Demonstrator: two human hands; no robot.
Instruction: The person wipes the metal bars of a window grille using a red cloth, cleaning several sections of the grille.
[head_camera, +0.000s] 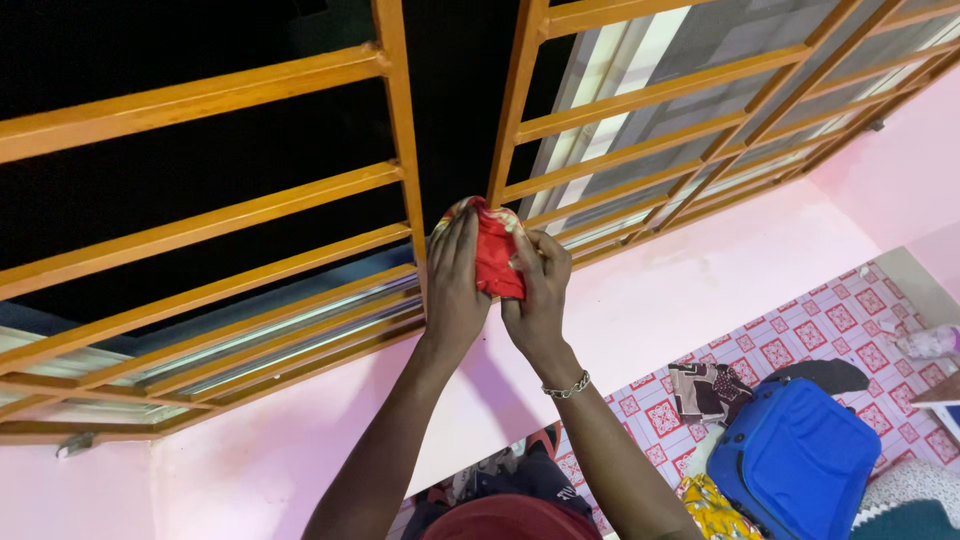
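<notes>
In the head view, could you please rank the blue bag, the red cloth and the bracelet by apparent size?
1. Blue bag
2. Red cloth, partly hidden by both hands and nearer the camera
3. Bracelet

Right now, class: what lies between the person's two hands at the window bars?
In the head view, a bunched red cloth sits between the left hand and right hand.

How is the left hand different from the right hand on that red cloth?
The left hand lies flat with straight fingers along the side of the red cloth, while the right hand curls its fingers over it. The right hand's wrist wears a silver bracelet; the left hand's wrist is bare. Both press the cloth against the orange window bars.
</notes>
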